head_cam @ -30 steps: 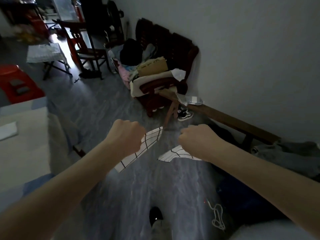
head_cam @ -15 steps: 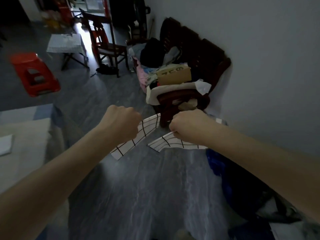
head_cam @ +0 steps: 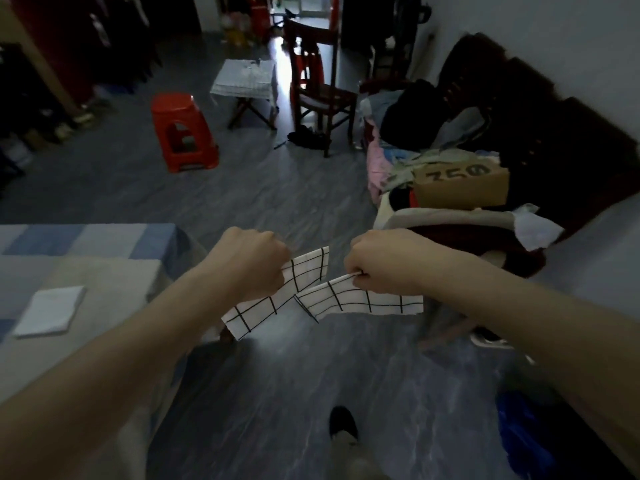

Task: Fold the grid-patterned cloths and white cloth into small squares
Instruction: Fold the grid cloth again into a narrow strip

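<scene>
Out over the grey floor (head_cam: 277, 209), up in mid-air, that's where the action is: I've got the grid-patterned cloth (head_cam: 311, 292) strung between both fists, well clear of any surface. Left hand (head_cam: 254, 263) is clenched round one end, fingers curled tight on the fabric, and a checked flap hangs down below the wrist. Right hand (head_cam: 379, 261) is balled up on the other end, with a second flap trailing out toward the right. The two fists sit close together, nearly level, and the cloth dips into a crease between them, so I'd call this mid-fold, a halving in progress and no tidy square yet.

Over on the left, the bed (head_cam: 104, 271) carries a small folded white cloth (head_cam: 48, 310), lying flat and already squared off by the look of it. So, by my reckoning, the white one is done, this checked one is partway, and I can't spot any other grid cloth, folded or waiting. Dim light, mind you.
</scene>
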### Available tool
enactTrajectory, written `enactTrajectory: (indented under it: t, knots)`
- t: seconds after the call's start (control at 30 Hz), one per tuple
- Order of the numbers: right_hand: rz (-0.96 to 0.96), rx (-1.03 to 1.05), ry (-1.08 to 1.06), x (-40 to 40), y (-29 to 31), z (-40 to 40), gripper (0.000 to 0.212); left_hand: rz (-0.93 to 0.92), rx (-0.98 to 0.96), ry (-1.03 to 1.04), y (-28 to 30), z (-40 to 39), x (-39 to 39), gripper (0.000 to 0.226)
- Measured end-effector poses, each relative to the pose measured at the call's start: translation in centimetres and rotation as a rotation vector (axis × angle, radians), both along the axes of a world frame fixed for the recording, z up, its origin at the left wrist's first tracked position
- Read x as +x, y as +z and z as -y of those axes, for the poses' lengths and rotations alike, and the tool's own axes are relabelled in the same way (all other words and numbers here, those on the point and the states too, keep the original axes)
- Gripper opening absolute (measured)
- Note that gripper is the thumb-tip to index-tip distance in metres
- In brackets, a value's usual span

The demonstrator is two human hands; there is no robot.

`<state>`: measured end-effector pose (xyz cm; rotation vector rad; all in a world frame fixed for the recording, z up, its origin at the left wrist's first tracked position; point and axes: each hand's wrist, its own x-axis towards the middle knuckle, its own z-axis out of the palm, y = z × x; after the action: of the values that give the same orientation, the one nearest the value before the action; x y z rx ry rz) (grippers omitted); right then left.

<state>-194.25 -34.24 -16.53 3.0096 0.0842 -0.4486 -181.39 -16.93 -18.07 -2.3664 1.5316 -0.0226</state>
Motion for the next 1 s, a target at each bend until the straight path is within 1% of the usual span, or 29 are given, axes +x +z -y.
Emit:
enactTrajectory:
  t: [0.1,0.2,0.3,0.4,0.5,0.67,0.8,0.83,0.93,1.0]
  knots:
    - [-0.029,0.039,0.082,6.3,0.0,3.7,0.017,0.002,0.035,0.066,0.3,2.8,4.7,0.012]
    - [-0.018,0.059,0.147,12.7,0.2,6.7,0.017,0.009,0.013,0.143,0.5,4.6,9.2,0.015]
    - [-0.009,0.052,0.215,18.8,-0.2,8.5,0.016,-0.03,0.005,0.22,0.4,5.1,13.3,0.014]
    - [-0.002,0.037,0.286,24.6,-0.9,9.2,0.016,-0.02,0.002,0.297,-0.1,4.7,18.0,0.011]
    - [-0.007,0.033,0.368,30.7,-1.2,8.6,0.016,-0.034,0.001,0.382,-0.9,3.9,22.6,0.01]
    - [-0.029,0.014,0.481,41.3,-1.3,6.0,0.016,-0.025,-0.004,0.447,-1.6,2.0,31.1,0.008]
    - [-0.019,0.023,0.527,50.2,-0.7,4.0,0.031,-0.033,-0.005,0.503,-1.5,0.4,38.5,0.012]
    - [-0.013,0.025,0.535,52.3,-0.5,3.6,0.03,-0.036,-0.006,0.512,-1.5,0.0,40.3,0.012]
    - [0.037,0.046,0.565,57.8,-0.3,2.1,0.014,-0.023,-0.014,0.558,-1.2,-1.3,45.1,0.012]
    - [0.061,0.055,0.582,61.0,-0.6,1.4,0.012,-0.025,-0.026,0.589,-1.2,-2.2,47.7,0.012]
